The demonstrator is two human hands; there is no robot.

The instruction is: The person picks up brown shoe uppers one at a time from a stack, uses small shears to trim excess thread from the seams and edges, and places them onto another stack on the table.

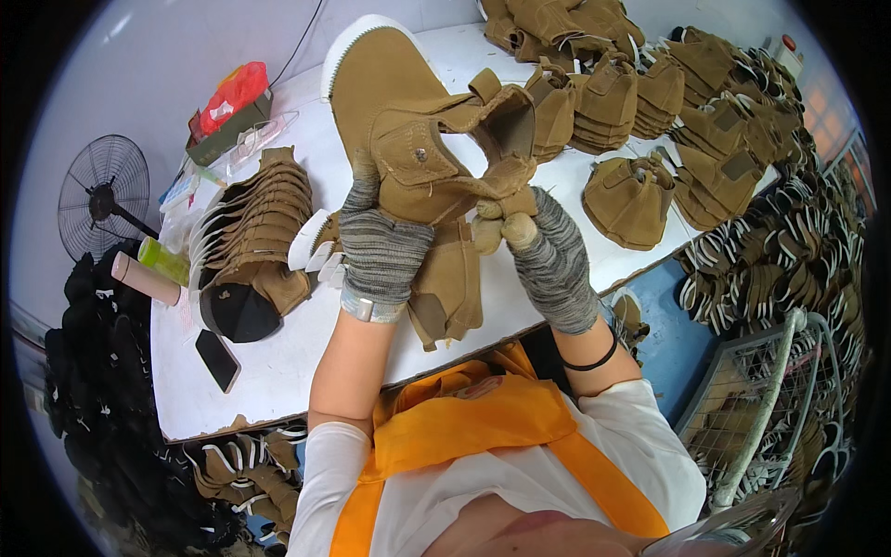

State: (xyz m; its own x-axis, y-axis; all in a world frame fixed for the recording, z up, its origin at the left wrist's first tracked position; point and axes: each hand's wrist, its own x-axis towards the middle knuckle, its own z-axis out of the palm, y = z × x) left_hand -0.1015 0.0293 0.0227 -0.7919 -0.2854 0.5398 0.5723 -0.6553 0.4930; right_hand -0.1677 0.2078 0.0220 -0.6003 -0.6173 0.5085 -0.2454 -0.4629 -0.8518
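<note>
A tan shoe upper point(408, 84) with a white-stitched toe edge is held up over the white table, its toe pointing away and to the left. My left hand point(385, 237), in a grey knit glove, is closed round its side below a strap with a metal snap. With fingers pinched together, my gloved right hand point(552, 255) grips its heel edge at the right. Below the held piece, more tan uppers point(450, 288) lie by the table's front edge, partly hidden by my left hand.
Nested uppers point(264, 223) lie in a row at left, near a dark phone point(217, 360) and a pink cylinder point(146, 278). Several stacks of tan uppers point(603, 102) stand at the far right. A wire cart point(761, 399) is beside the table; a black fan point(102, 200) stands at left.
</note>
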